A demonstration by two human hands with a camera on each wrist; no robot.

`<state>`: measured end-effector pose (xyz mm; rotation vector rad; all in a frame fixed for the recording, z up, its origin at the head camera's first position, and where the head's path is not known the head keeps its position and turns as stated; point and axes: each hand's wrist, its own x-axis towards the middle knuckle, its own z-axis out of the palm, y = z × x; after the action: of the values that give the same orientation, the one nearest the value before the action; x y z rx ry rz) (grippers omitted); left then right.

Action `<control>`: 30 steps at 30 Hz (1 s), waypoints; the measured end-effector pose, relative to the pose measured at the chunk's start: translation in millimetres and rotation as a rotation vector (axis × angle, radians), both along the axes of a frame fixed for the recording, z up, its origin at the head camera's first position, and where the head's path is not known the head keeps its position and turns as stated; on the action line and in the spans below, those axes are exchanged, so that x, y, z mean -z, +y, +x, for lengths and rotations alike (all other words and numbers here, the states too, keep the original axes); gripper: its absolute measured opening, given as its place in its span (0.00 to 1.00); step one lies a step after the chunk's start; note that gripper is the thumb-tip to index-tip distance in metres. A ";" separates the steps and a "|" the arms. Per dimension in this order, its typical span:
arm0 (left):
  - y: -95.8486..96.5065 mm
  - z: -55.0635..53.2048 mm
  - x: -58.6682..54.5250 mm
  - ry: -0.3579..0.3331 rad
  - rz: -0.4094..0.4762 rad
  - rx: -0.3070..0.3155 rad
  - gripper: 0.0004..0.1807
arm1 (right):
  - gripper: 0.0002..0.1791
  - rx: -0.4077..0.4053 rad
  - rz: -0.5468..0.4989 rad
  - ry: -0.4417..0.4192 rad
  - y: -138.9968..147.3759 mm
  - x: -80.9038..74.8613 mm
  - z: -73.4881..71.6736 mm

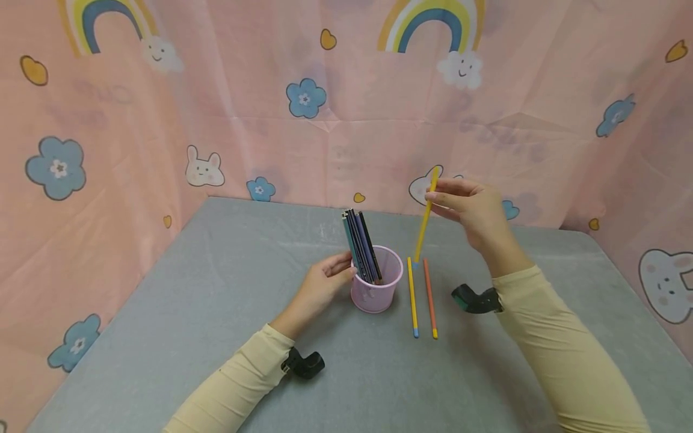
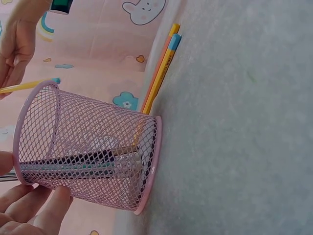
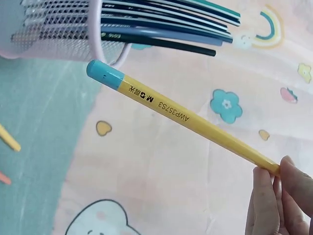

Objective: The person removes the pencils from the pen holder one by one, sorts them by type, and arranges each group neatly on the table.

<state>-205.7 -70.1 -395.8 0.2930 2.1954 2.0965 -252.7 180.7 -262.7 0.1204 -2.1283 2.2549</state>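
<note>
In the head view my left hand [image 1: 323, 285] grips a pink mesh pencil cup [image 1: 373, 299] at its left side, thumb near the rim. Several dark and teal pencils [image 1: 361, 246] lean to the left inside the cup. My right hand [image 1: 479, 213] pinches a yellow pencil [image 3: 195, 124] near one end, to the right of the cup and above it. Its light-blue end points down toward the cup. On the table beside the cup lie another yellow pencil [image 1: 413, 299] with a blue end and an orange pencil [image 1: 430, 299] with a yellow end, roughly parallel.
A grey cloth-covered table [image 1: 216, 288] lies under everything. Behind and beside it hangs a pink curtain [image 1: 357, 150] printed with rainbows, flowers and rabbits. Black wrist cameras [image 1: 307, 365] sit on both sleeves, close over the tabletop.
</note>
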 end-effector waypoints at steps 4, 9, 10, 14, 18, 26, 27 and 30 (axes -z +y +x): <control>-0.3 -0.1 0.7 0.002 -0.002 -0.003 0.25 | 0.08 0.012 0.035 -0.010 8.8 3.9 -1.3; -0.1 -0.2 0.8 -0.002 0.001 0.001 0.25 | 0.07 0.030 0.066 -0.034 18.4 9.7 -2.2; -0.2 -0.2 1.0 -0.003 0.002 0.002 0.25 | 0.07 0.032 0.075 -0.040 20.4 11.1 -2.0; -0.3 -0.1 0.9 -0.006 0.013 0.009 0.25 | 0.10 0.041 0.138 -0.079 27.8 17.8 -1.6; -0.6 -0.7 1.7 -0.009 0.013 0.015 0.25 | 0.22 0.042 0.265 -0.132 32.5 25.3 -1.5; -0.5 -1.1 1.8 -0.017 0.009 0.007 0.25 | 0.27 0.013 0.348 -0.185 39.6 45.1 -5.6; -0.4 -1.0 1.9 -0.010 0.006 0.007 0.25 | 0.28 0.010 0.361 -0.191 40.5 47.6 -5.7; -0.4 -1.5 2.8 0.004 0.003 0.012 0.25 | 0.29 0.006 0.414 -0.212 43.6 56.4 -6.1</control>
<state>-207.2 -70.5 -398.7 0.3100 2.1881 2.0947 -258.8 224.3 -319.1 -0.1198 -2.6726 1.8618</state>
